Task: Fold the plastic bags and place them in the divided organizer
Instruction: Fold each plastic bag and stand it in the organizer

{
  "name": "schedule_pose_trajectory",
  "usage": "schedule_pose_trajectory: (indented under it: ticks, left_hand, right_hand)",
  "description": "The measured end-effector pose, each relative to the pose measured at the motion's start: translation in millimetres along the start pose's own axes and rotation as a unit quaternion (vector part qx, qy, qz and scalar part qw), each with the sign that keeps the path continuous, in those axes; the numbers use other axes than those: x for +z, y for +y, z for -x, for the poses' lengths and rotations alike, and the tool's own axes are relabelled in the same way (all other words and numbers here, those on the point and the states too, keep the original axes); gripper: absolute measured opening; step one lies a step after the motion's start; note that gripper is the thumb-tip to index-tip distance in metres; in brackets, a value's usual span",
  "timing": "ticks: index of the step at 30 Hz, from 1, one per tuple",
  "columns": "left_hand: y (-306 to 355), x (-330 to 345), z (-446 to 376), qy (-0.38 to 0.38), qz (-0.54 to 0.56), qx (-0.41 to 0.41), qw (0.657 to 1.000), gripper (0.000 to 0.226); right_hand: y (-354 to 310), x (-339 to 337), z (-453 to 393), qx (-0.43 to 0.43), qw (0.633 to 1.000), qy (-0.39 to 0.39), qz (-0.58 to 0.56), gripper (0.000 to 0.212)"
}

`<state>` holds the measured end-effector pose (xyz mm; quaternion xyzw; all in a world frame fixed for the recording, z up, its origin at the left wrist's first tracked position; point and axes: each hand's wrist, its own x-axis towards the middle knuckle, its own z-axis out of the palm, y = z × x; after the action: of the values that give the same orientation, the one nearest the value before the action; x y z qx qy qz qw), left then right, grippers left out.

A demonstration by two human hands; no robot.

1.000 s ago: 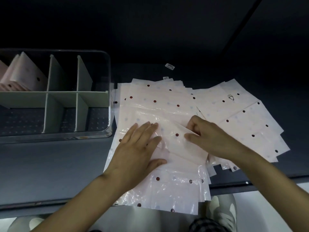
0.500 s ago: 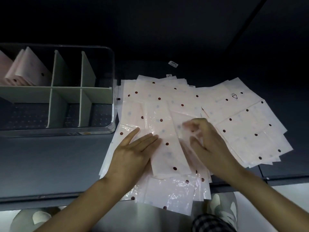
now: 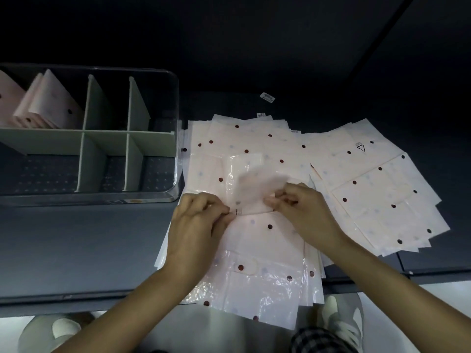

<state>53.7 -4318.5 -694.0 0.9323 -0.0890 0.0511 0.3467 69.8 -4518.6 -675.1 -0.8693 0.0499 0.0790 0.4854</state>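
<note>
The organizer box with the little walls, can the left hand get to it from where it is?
Probably yes. The organizer sits just beside the left hand with only bare table between them. But its fingers are busy pinching the bag being folded.

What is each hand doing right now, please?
Left hand: pinching the folded pink dotted plastic bag.
Right hand: pinching the same bag.

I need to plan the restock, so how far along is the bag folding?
Early. A few folded bags stand in the organizer, in its far-left compartments; the other compartments in view hold none. The left hand and right hand pinch one bag mid-fold. A spread pile of flat bags remains on the table.
</note>
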Motion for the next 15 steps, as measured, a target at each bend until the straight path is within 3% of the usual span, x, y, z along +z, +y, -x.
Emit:
schedule_pose_trajectory:
  ticks: [4, 9, 12, 15]
  left_hand:
    - [2.0, 1.2, -4.5, -0.015, 0.008, -0.058, 0.998, 0.008]
    - [7.0, 1.2, -8.0, -0.015, -0.020, -0.054, 0.998, 0.015]
    - [11.8, 3.2, -2.5, -0.021, -0.061, 0.070, 0.995, 0.032]
    - [14.5, 7.6, -6.2, -0.132, -0.185, 0.200, 0.953, 0.059]
  right_hand:
    - [-7.6, 3.5, -9.9, 0.015, 0.999, 0.006, 0.045, 0.025]
    - [-11.0, 5.9, -16.5, 0.038, 0.995, 0.009, 0.088, 0.026]
    - [-12.7, 6.4, -16.6, 0.038, 0.994, 0.014, 0.103, 0.029]
    - [-13.8, 6.3, -18.4, 0.035, 0.993, 0.012, 0.116, 0.028]
